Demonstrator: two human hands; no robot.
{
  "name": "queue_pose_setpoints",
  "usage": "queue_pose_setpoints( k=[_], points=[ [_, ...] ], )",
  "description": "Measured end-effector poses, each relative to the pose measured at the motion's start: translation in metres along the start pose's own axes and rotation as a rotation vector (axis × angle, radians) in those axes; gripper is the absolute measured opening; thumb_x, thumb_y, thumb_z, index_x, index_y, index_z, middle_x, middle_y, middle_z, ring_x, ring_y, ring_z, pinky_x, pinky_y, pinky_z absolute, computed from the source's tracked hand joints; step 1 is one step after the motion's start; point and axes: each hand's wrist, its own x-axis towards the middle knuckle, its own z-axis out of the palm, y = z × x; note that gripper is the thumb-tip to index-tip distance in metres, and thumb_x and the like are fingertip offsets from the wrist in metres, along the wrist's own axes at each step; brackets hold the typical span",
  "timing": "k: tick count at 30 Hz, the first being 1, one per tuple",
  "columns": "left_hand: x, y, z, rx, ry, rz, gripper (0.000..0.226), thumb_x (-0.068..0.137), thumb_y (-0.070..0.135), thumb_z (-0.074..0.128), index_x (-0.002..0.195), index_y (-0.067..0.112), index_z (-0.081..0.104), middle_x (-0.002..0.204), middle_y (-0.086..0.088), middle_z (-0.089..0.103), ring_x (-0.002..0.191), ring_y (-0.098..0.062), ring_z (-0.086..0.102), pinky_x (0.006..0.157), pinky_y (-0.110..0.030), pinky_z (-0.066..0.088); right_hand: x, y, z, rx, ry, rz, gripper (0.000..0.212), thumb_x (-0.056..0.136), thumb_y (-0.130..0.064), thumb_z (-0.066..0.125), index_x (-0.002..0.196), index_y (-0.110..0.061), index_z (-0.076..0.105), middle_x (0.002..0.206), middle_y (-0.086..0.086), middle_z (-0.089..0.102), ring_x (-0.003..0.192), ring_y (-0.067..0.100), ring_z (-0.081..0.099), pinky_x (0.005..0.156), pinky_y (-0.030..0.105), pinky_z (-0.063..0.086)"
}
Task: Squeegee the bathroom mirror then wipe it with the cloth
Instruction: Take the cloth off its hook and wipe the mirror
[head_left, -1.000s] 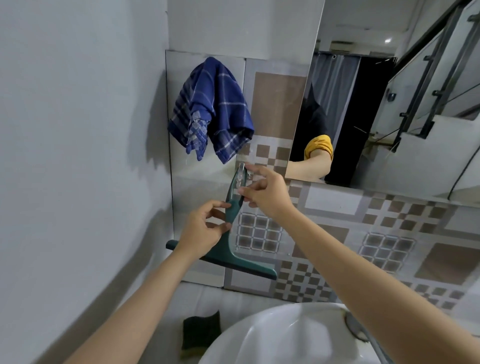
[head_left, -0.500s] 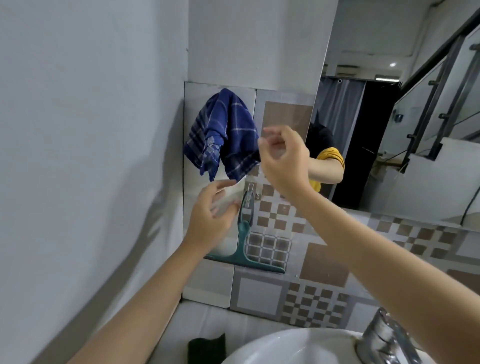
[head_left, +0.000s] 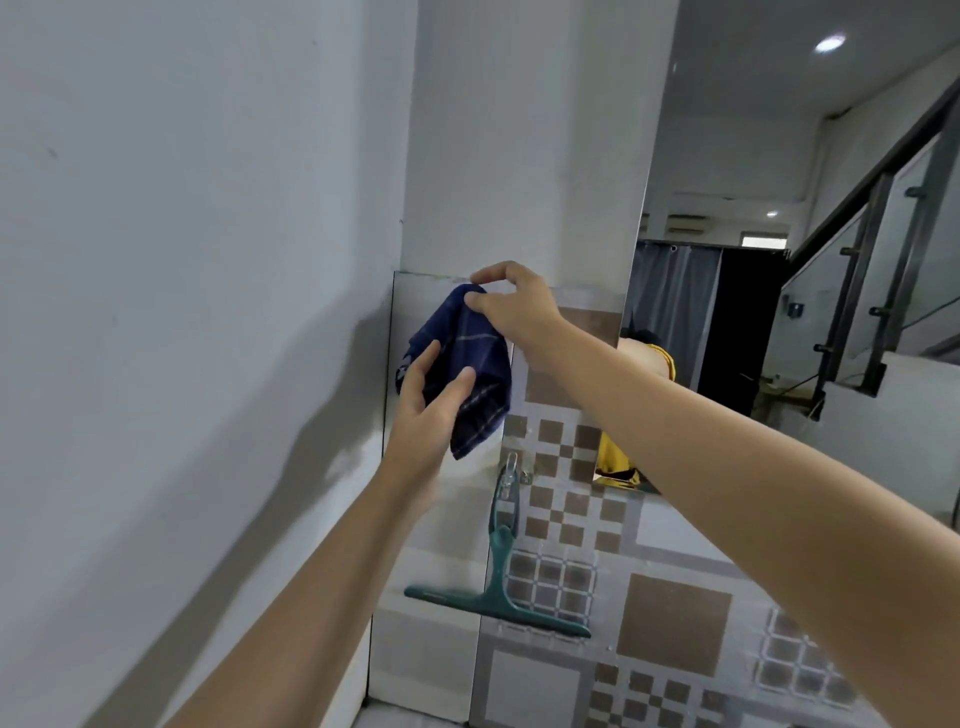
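Two hands are up at the far wall, both on one cloth (head_left: 470, 371). The right hand (head_left: 511, 306) pinches the cloth's top edge between thumb and fingertips, its other fingers arched above, right where the tiled panel meets the painted wall. The left hand (head_left: 423, 415) is half open beneath it, thumb on the left side of the fabric and fingers on the front, loosely cupping the hanging folds rather than clenching them. The cloth is dark blue with thin pale lines (a check pattern), and it droops to a point just above the hook (head_left: 511, 467).

One squeegee (head_left: 496, 587), teal, hangs from that single hook on the tiles (head_left: 670, 613), handle up, blade across the bottom and tilted lower at its right end. Neither hand touches it; it sits well below the cloth.

One mirror (head_left: 810, 291) fills the right side, its left edge just right of the right wrist. In it show a yellow sleeve, a dark curtain, a stair railing and two ceiling lights. The cloth's hidden side may still catch on something behind it; motion blur there makes that hard to tell.
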Motion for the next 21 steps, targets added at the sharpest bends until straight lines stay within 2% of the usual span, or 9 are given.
queue_pose_setpoints(
  k=[2, 3, 5, 7, 10, 13, 16, 19, 21],
  points=[
    [-0.006, 0.009, -0.003, 0.022, -0.052, -0.017, 0.048, 0.093, 0.027, 0.054, 0.137, 0.039, 0.039, 0.125, -0.010, 0.057, 0.107, -0.012, 0.059, 0.075, -0.020, 0.040, -0.001, -0.007, -0.001, 0.072, 0.012, 0.009, 0.016, 0.089, -0.013, 0.062, 0.096, -0.027, 0.064, 0.083, 0.004, 0.065, 0.073, 0.020, 0.063, 0.071, 0.037, 0.058],
    [-0.009, 0.013, -0.004, 0.036, -0.081, -0.034, 0.047, 0.093, 0.031, 0.053, 0.136, 0.042, 0.038, 0.123, -0.010, 0.059, 0.110, -0.019, 0.058, 0.085, -0.026, 0.039, -0.002, -0.010, -0.002, 0.097, 0.017, 0.008, 0.019, 0.090, -0.011, 0.060, 0.097, -0.028, 0.064, 0.085, 0.006, 0.066, 0.074, 0.021, 0.062, 0.067, 0.036, 0.057],
    [-0.014, 0.022, -0.009, 0.073, -0.139, -0.074, 0.052, 0.087, 0.044, 0.056, 0.135, 0.050, 0.036, 0.124, 0.004, 0.063, 0.114, -0.024, 0.059, 0.102, -0.046, 0.031, -0.007, -0.015, -0.005, 0.177, 0.006, 0.018, 0.024, 0.092, -0.008, 0.057, 0.101, -0.029, 0.064, 0.093, 0.010, 0.067, 0.073, 0.021, 0.063, 0.061, 0.031, 0.056],
    [-0.020, 0.029, -0.014, 0.104, -0.219, -0.091, 0.064, 0.078, 0.057, 0.055, 0.136, 0.055, 0.030, 0.128, 0.012, 0.060, 0.114, -0.024, 0.060, 0.103, -0.057, 0.027, -0.015, -0.019, -0.009, 0.260, -0.008, 0.049, 0.028, 0.094, -0.006, 0.054, 0.108, -0.029, 0.062, 0.100, 0.012, 0.066, 0.076, 0.021, 0.065, 0.061, 0.030, 0.058],
    [-0.034, 0.037, -0.015, 0.203, -0.331, -0.107, 0.074, 0.072, 0.070, 0.045, 0.139, 0.059, 0.015, 0.133, 0.014, 0.056, 0.107, -0.024, 0.066, 0.095, -0.056, 0.032, -0.023, -0.025, -0.014, 0.310, -0.008, 0.047, 0.033, 0.096, -0.006, 0.052, 0.116, -0.030, 0.060, 0.105, 0.011, 0.064, 0.084, 0.022, 0.065, 0.067, 0.031, 0.059],
    [-0.045, 0.045, -0.010, 0.234, -0.262, -0.052, 0.085, 0.066, 0.075, 0.050, 0.140, 0.057, 0.013, 0.146, 0.014, 0.042, 0.119, -0.025, 0.057, 0.101, -0.054, 0.032, -0.032, -0.039, -0.018, 0.356, -0.066, 0.002, 0.036, 0.096, -0.003, 0.051, 0.120, -0.029, 0.058, 0.107, 0.012, 0.063, 0.091, 0.023, 0.064, 0.070, 0.030, 0.059],
    [-0.051, 0.060, -0.009, 0.105, -0.169, 0.044, 0.067, 0.078, 0.065, 0.053, 0.138, 0.053, 0.027, 0.144, 0.009, 0.044, 0.123, -0.023, 0.052, 0.105, -0.059, 0.029, -0.041, -0.054, -0.022, 0.402, -0.156, -0.081, 0.037, 0.095, 0.000, 0.051, 0.122, -0.025, 0.057, 0.104, 0.012, 0.063, 0.092, 0.023, 0.064, 0.079, 0.033, 0.059],
    [-0.059, 0.077, -0.010, -0.055, -0.211, 0.052, 0.052, 0.085, 0.058, 0.049, 0.135, 0.046, 0.039, 0.136, -0.002, 0.055, 0.114, -0.022, 0.059, 0.088, -0.044, 0.050, -0.059, -0.065, -0.028, 0.454, -0.266, -0.138, 0.039, 0.094, 0.004, 0.052, 0.124, -0.020, 0.056, 0.098, 0.009, 0.065, 0.085, 0.021, 0.065, 0.078, 0.031, 0.059],
    [-0.070, 0.088, -0.008, -0.140, -0.260, 0.019, 0.039, 0.091, 0.056, 0.040, 0.123, 0.040, 0.055, 0.129, -0.005, 0.062, 0.115, -0.026, 0.060, 0.092, -0.049, 0.051, -0.074, -0.067, -0.035, 0.505, -0.317, -0.144, 0.040, 0.093, 0.006, 0.052, 0.123, -0.020, 0.056, 0.095, 0.008, 0.066, 0.083, 0.020, 0.066, 0.078, 0.032, 0.059]
  ],
)
